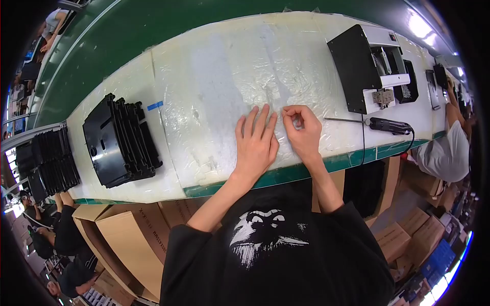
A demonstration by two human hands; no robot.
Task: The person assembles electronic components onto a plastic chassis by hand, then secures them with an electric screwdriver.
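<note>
1. My left hand (256, 142), fingers slightly spread, rests on clear film (209, 127) covering the table (286, 174).
2. My right hand (303, 133) beside it: thumb, forefinger curled together; can't tell if anything's pinched.
3. Best keep left flat, steady.

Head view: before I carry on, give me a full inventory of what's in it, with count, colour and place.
Workbench: 1, whitish film-covered top, green front edge, centre
Stacks of plastic parts: at least 2, black, left on the bench and far left
Strip: 1, blue, beside the nearer stack
Machine: 1, black and white, right
Tray: 1, black, beside the machine
Powered screwdriver: 1, black, right, near the front edge
Cardboard boxes: several, brown, below the bench
Green surface: 1, beyond the bench
Other people: several, both sides
Rim clutter: too distorted to count
Shirt: 1, black with white print, bottom centre
Left hand: 1, bare, palm down, centre
Right hand: 1, bare, fingers curled, right of it
</note>
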